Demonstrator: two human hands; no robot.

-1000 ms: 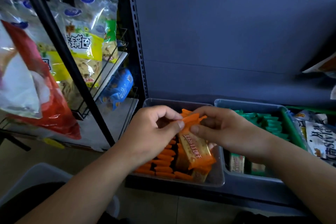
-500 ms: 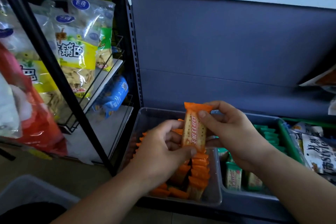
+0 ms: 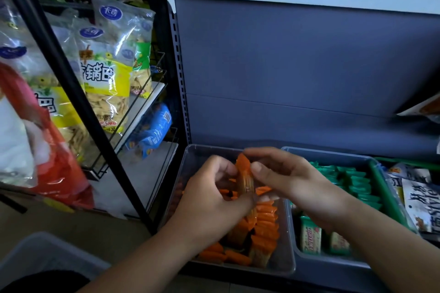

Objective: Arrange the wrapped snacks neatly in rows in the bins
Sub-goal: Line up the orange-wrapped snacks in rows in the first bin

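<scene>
Both hands hold one orange-wrapped snack (image 3: 244, 175) upright over the clear bin (image 3: 287, 261). My left hand (image 3: 209, 200) grips its lower part. My right hand (image 3: 292, 180) pinches its upper end between thumb and fingers. The clear bin holds rows of orange-wrapped snacks (image 3: 265, 226), some lying flat at the front. To the right, a grey bin (image 3: 331, 264) holds green-wrapped snacks (image 3: 357, 180) in rows, with a few standing at its front. My forearms hide parts of both bins.
A black wire rack (image 3: 147, 102) on the left carries large bags of chips (image 3: 107, 73) and a blue packet (image 3: 152, 133). A red bag (image 3: 47, 150) hangs near left. More packets (image 3: 419, 197) lie right of the grey bin. A grey tub (image 3: 42, 257) sits bottom left.
The held orange snack has turned from face-on to edge-on and dropped slightly toward the bin. My left hand shifted up around its lower part. The camera tilted a little.
</scene>
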